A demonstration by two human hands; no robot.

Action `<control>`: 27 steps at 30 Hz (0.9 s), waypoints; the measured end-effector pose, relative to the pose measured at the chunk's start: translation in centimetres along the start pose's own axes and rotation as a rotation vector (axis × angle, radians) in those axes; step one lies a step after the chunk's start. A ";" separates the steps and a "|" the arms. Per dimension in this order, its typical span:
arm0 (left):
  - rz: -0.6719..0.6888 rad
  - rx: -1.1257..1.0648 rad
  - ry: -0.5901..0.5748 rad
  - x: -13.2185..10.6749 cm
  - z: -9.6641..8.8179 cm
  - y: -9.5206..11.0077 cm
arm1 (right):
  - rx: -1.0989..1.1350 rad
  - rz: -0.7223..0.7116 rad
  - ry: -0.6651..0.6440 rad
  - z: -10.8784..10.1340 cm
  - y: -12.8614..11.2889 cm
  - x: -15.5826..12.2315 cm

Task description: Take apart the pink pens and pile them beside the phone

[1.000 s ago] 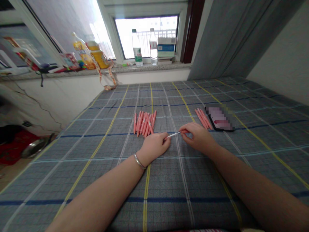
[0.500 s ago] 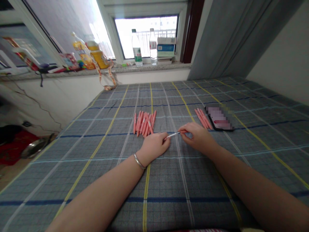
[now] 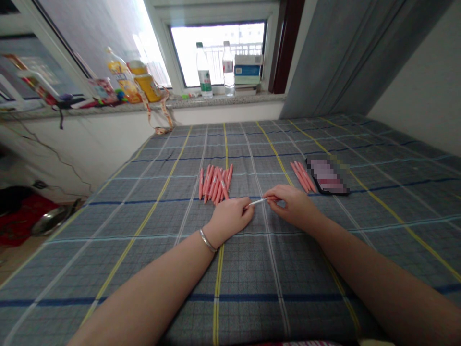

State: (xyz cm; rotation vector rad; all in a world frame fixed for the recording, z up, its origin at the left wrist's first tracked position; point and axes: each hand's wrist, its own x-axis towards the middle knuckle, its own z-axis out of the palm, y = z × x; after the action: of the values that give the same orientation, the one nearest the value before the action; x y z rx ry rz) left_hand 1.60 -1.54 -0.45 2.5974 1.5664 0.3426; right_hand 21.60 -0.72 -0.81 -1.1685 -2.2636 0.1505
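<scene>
Between my two hands runs a thin white rod, seemingly a pen refill (image 3: 257, 202). My left hand (image 3: 233, 216), wearing a silver bangle, is closed around its near end; a hint of pink shows by the fingers, but most of the grip is hidden. With thumb and fingertips my right hand (image 3: 290, 204) pinches the other end, and I cannot make out the tip inside. Just beyond my left hand lies a bunch of pink pens (image 3: 215, 183), some crossing others. Several more pink pens (image 3: 303, 177) lie side by side beyond my right hand.
A phone (image 3: 327, 177) with a blurred screen lies right of the smaller pen group, on a grey plaid cloth (image 3: 144, 264). On the windowsill (image 3: 183, 102) stand water bottles (image 3: 204, 72), boxes (image 3: 248, 72) and a yellow bottle (image 3: 147, 85) with a strap.
My right hand has shifted slightly left, toward my left hand, and a little less of the white rod shows between them. My left hand and the pens are unmoved.
</scene>
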 end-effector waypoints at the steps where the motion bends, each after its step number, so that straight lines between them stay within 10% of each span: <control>1: 0.002 -0.001 0.003 0.0 0.0 0.0 | 0.006 -0.002 -0.008 0.0 0.0 0.0; 27: 0.097 -0.121 0.161 0.0 0.0 -0.1 | 0.047 -0.024 -0.022 0.2 0.4 0.1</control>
State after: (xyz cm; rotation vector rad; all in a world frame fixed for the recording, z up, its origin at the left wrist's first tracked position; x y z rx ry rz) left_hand 1.56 -1.51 -0.49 2.6139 1.4177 0.6481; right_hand 21.72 -0.30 -1.09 -1.1201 -2.2797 0.2070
